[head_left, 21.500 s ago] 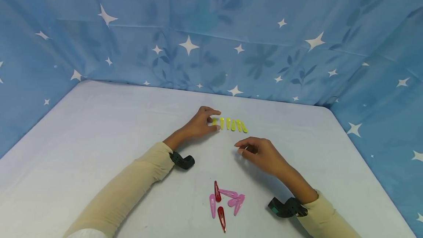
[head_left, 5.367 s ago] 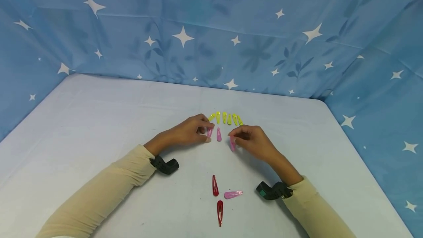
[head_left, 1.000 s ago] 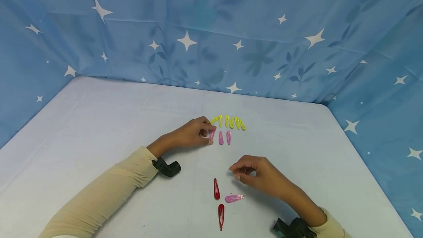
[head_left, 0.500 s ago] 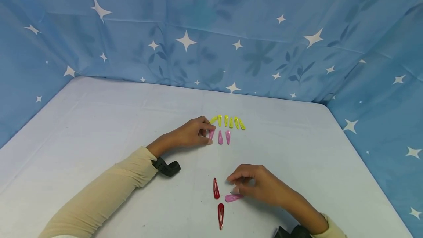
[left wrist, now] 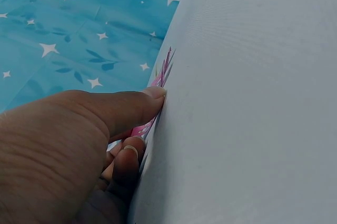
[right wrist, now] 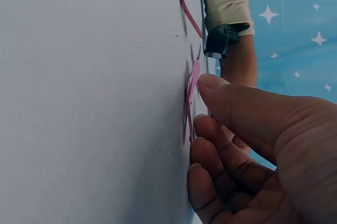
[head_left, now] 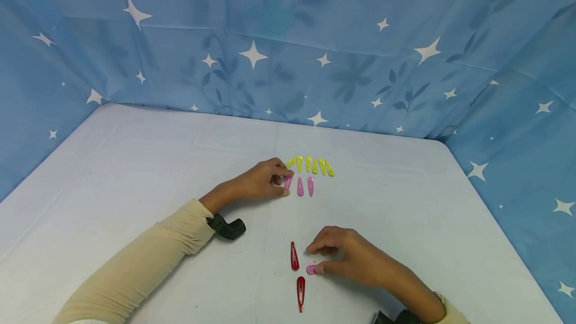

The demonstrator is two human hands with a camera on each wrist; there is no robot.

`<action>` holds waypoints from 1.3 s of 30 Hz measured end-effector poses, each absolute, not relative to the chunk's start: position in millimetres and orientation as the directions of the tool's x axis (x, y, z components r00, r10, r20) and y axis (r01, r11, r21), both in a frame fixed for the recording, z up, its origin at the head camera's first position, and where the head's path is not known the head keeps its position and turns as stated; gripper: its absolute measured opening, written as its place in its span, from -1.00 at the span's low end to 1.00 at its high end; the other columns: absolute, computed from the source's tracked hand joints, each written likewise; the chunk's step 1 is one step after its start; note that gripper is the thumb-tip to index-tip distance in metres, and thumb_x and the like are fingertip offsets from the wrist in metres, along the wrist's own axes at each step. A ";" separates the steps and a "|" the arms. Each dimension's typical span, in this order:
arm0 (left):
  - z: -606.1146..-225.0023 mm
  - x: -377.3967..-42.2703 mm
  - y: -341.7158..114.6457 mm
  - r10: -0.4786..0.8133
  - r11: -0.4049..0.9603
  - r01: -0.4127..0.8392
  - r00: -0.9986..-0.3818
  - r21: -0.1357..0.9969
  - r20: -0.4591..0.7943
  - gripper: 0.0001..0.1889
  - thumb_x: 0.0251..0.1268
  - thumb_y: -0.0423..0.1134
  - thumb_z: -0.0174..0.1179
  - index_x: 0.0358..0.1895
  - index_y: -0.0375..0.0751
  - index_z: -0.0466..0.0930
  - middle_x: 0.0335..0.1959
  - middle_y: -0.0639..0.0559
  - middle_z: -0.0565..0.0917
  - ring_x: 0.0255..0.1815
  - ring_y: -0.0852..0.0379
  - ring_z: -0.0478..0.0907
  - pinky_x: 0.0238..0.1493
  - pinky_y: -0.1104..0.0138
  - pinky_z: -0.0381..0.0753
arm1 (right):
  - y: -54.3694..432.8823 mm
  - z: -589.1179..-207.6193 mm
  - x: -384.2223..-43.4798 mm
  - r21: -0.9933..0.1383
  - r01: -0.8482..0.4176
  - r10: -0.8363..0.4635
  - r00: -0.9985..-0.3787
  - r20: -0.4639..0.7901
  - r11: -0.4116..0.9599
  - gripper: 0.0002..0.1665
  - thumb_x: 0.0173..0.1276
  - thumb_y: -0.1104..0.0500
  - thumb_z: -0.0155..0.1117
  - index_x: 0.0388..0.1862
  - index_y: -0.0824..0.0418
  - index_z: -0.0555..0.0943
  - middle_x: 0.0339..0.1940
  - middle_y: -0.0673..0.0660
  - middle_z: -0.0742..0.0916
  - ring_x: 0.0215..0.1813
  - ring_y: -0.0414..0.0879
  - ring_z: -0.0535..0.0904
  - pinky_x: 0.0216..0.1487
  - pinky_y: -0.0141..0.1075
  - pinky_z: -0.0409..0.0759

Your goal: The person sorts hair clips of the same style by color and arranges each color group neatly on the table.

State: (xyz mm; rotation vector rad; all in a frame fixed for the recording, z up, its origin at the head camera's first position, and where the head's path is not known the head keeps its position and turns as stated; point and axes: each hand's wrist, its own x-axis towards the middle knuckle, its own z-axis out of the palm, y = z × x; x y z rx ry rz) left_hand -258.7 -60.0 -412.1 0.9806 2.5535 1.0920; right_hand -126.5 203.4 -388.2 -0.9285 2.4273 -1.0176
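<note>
My left hand (head_left: 263, 180) has its thumb and index finger at the two ends of a pink hair clip (head_left: 288, 182); in the left wrist view the thumb covers part of this pink clip (left wrist: 139, 129). Two more pink hair clips (head_left: 300, 187) lie just right of it. Nearer the front, my right hand (head_left: 348, 256) puts its thumb over one end of a single pink hair clip (head_left: 311, 269) on the table, with the index finger apart from it. In the right wrist view that pink clip (right wrist: 194, 79) shows beside the thumb, the fingers spread.
Several yellow hair clips (head_left: 308, 164) form a row behind the pink ones, the leftmost slanted. Two red hair clips (head_left: 294, 256) lie left of my right hand. A white cloth covers the table (head_left: 180, 154); a blue star-patterned curtain (head_left: 288, 39) hangs behind.
Pink clips from the front group now lie in a row before the yellow ones. Over the last second my right hand has come down to the remaining front pink clip; the left stays put.
</note>
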 end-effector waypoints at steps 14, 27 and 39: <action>-412.1 -258.2 -59.9 0.641 0.512 0.501 -0.763 0.698 0.078 -0.48 0.24 -0.25 0.36 0.27 -0.29 0.55 -0.03 -0.09 0.52 -0.18 0.15 0.46 -0.11 0.38 0.52 | 200.5 -388.8 -127.7 -0.670 -0.442 -0.658 -0.747 -0.093 0.597 -0.86 0.31 0.05 0.41 -0.15 -0.11 0.74 -0.25 -0.21 0.65 -0.24 -0.36 0.49 -0.20 -0.46 0.56; -411.7 -258.1 -59.7 0.638 0.510 0.483 -0.767 0.712 0.063 -0.48 0.26 -0.26 0.35 0.29 -0.29 0.54 -0.03 -0.09 0.51 -0.18 0.15 0.45 -0.12 0.37 0.51 | 200.7 -389.2 -129.5 -0.716 -0.433 -0.672 -0.738 -0.068 0.548 -0.96 0.36 0.10 0.36 -0.26 -0.07 0.72 -0.29 -0.18 0.66 -0.29 -0.36 0.51 -0.24 -0.46 0.57; -411.6 -257.8 -59.4 0.625 0.518 0.463 -0.779 0.720 0.051 -0.47 0.24 -0.25 0.36 0.29 -0.26 0.54 -0.04 -0.08 0.51 -0.17 0.14 0.45 -0.12 0.37 0.51 | 201.5 -391.7 -131.8 -0.701 -0.433 -0.664 -0.744 -0.078 0.567 -0.81 0.34 0.25 0.35 -0.14 -0.03 0.72 -0.31 -0.18 0.65 -0.28 -0.36 0.50 -0.24 -0.47 0.56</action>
